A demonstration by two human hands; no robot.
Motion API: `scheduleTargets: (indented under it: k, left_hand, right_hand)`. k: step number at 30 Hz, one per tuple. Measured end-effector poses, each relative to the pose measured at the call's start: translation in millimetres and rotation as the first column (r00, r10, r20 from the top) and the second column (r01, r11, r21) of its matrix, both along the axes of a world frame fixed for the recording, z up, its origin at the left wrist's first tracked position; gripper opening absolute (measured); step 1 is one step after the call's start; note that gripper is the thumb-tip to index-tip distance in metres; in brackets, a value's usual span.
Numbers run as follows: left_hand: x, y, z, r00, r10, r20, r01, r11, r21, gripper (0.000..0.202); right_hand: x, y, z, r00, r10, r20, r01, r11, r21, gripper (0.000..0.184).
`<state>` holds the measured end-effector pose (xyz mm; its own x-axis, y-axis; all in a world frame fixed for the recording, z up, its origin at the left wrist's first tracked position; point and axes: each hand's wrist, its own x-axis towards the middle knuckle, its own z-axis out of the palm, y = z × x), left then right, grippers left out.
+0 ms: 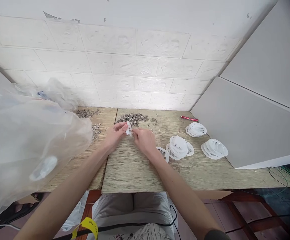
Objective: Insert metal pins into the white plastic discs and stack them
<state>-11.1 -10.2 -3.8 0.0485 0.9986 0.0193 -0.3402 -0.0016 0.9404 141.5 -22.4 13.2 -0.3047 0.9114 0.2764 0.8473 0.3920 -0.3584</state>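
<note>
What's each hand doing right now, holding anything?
Left hand: closed on the small white plastic piece.
Right hand: fingers pinching the same piece.

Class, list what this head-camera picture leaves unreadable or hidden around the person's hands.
- White piece: held between left hand and right hand; its shape is mostly covered by fingertips.
- Metal bits: too small to identify.
- Plastic bag: blurred, contents unclear, cut off by the left edge.
- White disc: partly behind the right wrist.
- Yellow tag: print cut short.
</note>
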Motion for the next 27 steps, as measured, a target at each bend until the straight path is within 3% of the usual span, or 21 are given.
scheduleTargets:
  k: [9, 21, 24, 27]
  left_hand:
    - [6.8, -4.0, -1.6, 0.998, 0.059, -0.026, -0.06, 0.998, -0.03, 0.044]
    - [2.9, -4.4, -6.9, 0.99, -0.036, -0.136, 0.034, 0.999, -0.011, 0.043]
    - [1.0, -3.9, -3.7, 0.98, -0.063, -0.186, 0.06, 0.998, -0.022, 0.045]
    - [-0.9, -1.9, 1.2, 0.986, -0.046, -0.16, 0.04, 0.999, -0.036, 0.046]
  right_hand:
    - [-3.4, -1.7, 0.2, 0.991, -0.056, 0.117, 0.062, 0.997, -0.043, 0.022]
    - [3.1, -4.7, 12.5, 0.926, 0.075, 0.37, -0.051, 0.996, -0.076, 0.026]
    - [3.2, -3.2, 7.5, 0.939, 0.08, 0.333, -0.058, 0.996, -0.075, 0.026]
    - [5.5, -0.5, 3.5, 0.98, 0.067, 0.19, -0.06, 0.997, -0.043, 0.027]
